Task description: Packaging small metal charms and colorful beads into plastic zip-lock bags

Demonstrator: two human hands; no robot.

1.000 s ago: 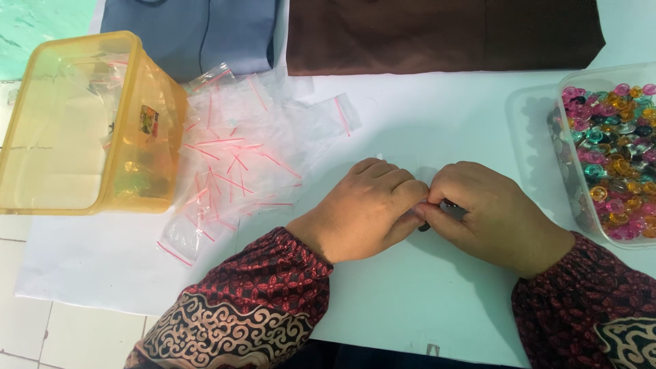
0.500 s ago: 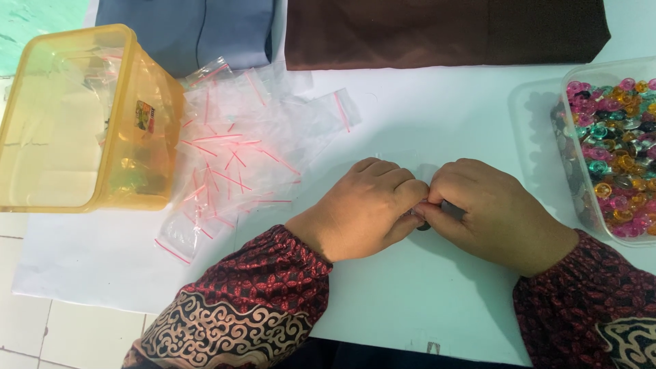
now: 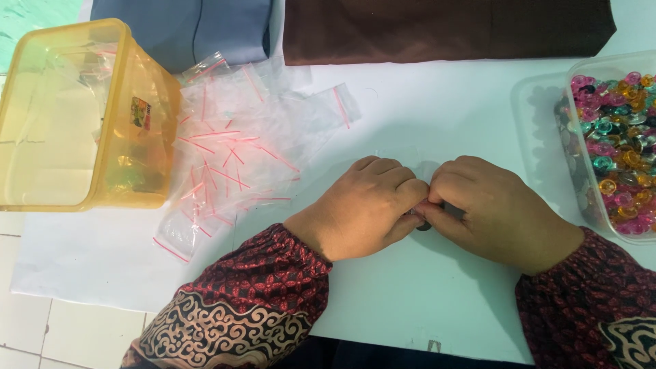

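Note:
My left hand (image 3: 365, 205) and my right hand (image 3: 495, 208) meet fingertip to fingertip on the white table (image 3: 410, 294). Both pinch a small clear plastic bag (image 3: 422, 220) between them, with something dark inside; most of it is hidden under my fingers. A pile of clear zip bags with red seal strips (image 3: 239, 147) lies left of my left hand. A clear tray of colourful shiny beads (image 3: 618, 154) stands right of my right hand.
A yellow translucent plastic box (image 3: 75, 116) stands at the far left, partly over the table's edge. A grey-blue cloth (image 3: 184, 27) and a dark brown cloth (image 3: 444, 27) lie along the back. Tiled floor (image 3: 41, 335) shows lower left.
Both hands stay pressed together on the small bag at the same place. The view has shifted slightly; nothing else moved.

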